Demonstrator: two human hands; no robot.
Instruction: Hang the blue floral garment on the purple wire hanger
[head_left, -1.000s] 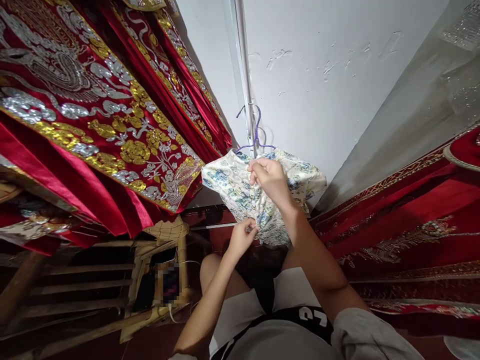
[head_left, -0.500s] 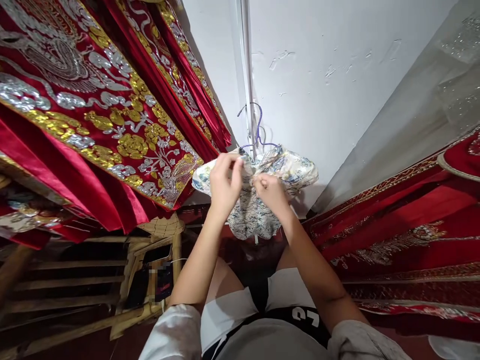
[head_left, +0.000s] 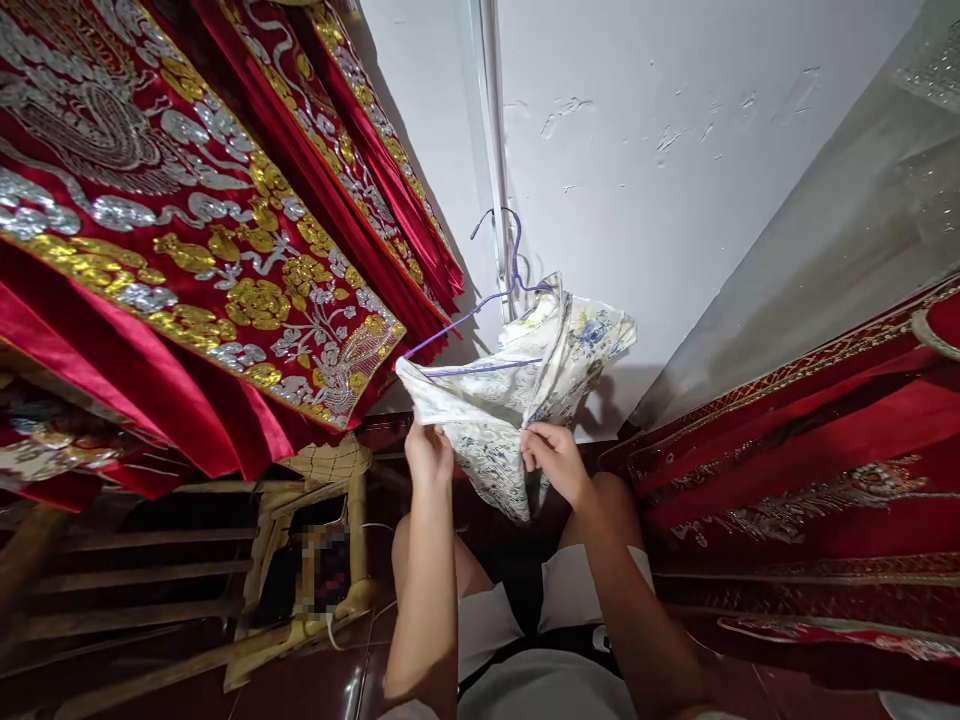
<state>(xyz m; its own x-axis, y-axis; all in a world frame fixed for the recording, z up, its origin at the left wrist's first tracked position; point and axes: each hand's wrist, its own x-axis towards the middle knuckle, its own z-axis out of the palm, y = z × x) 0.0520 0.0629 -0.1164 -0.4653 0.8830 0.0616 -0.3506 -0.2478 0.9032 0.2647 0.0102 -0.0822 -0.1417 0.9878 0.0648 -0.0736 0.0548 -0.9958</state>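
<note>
A white garment with a blue and yellow floral print (head_left: pixel 487 465) hangs on a purple hanger (head_left: pixel 463 322), hooked at a vertical metal strip on the wall. Its left shoulder has slipped down, baring that arm of the hanger, while the right shoulder still covers the other arm. My left hand (head_left: pixel 429 457) is closed on the garment's left edge, its fingertips partly behind the cloth. Pinched in my right hand (head_left: pixel 551 455) is the edge of the front opening, near the middle.
Red embroidered garments with gold and silver patterns (head_left: pixel 262 300) hang close on the left. More red embroidered cloth (head_left: pixel 795 470) fills the right side. A bamboo chair (head_left: pixel 247 580) stands at lower left, with a phone (head_left: pixel 330 570) and a cable on it. Behind is a white wall (head_left: pixel 600 100).
Both hands have moved down toward me, pulling the garment's front open and downward. The left shoulder has come off the hanger's arm, which now shows.
</note>
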